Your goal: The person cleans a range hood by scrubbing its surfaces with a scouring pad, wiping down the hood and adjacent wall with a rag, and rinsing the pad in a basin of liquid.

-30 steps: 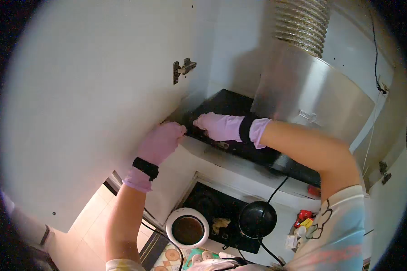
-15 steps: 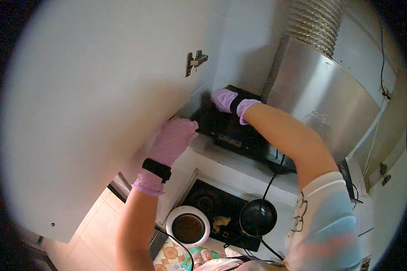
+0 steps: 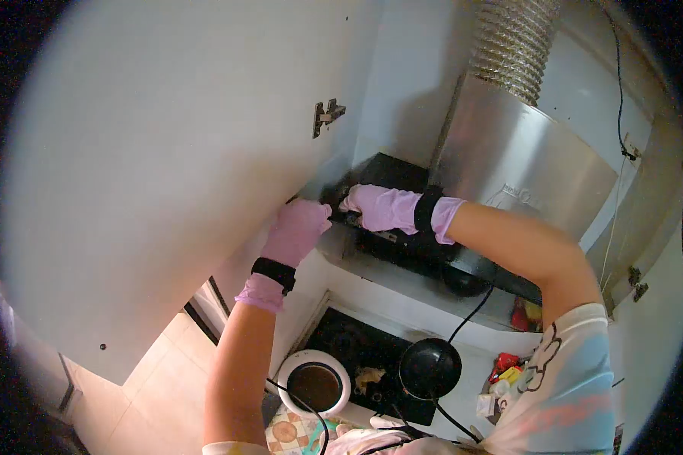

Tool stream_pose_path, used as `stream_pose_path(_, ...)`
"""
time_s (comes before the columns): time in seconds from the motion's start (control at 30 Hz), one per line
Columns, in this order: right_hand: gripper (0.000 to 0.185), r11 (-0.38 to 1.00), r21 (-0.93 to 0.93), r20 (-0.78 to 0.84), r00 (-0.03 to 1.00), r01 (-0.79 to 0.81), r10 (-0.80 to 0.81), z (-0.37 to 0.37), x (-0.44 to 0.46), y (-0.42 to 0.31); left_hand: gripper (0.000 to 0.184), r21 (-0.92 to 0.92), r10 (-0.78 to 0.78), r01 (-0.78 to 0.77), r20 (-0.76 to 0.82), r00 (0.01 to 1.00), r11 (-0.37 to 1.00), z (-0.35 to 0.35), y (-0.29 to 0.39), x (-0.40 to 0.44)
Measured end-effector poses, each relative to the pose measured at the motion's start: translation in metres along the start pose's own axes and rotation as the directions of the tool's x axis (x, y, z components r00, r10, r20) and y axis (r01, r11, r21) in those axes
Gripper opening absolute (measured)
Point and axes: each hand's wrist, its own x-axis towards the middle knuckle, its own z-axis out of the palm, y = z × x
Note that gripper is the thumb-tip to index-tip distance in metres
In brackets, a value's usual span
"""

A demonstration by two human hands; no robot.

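Observation:
My left hand [image 3: 297, 227], in a pink glove with a black band at the wrist, has its fingers curled at the lower edge of the white cabinet door [image 3: 167, 167], beside the hood's corner. Just to its right, my right hand [image 3: 379, 208], gloved the same way, is on the dark top of the range hood [image 3: 402, 173] near its front left corner. Its fingers are bent down, and whatever they may hold is hidden. The hood's steel cover [image 3: 527, 152] rises behind my right forearm.
A ribbed silver duct [image 3: 512, 45] runs up from the hood. Below are a black cooktop [image 3: 338, 330], a round white pot [image 3: 283, 379] with brown liquid, a black pan [image 3: 430, 368] and dark cables. A metal hinge [image 3: 328, 117] sticks out from the door.
My right hand first moved back across the hood top, then returned to the front corner near my left hand. My left hand shifted slightly right and stayed at the door edge.

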Motion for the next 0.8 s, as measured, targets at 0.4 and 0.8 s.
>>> stream_pose_path(0.4, 0.032, 0.935, -0.28, -0.054, 0.976, -0.216, 0.209, -0.001, 0.038, 0.031, 0.013, -0.09, 0.08, -0.09, -0.108, 0.991, 0.992, 0.002, -0.003, -0.006)
stream_pose_path(0.8, 0.02, 0.82, -0.204, -0.102, 0.844, -0.535, 0.526, 0.002, 0.083, 0.09, 0.016, -0.011, 0.12, -0.121, -0.071, 0.99, 0.993, -0.023, 0.008, -0.012)
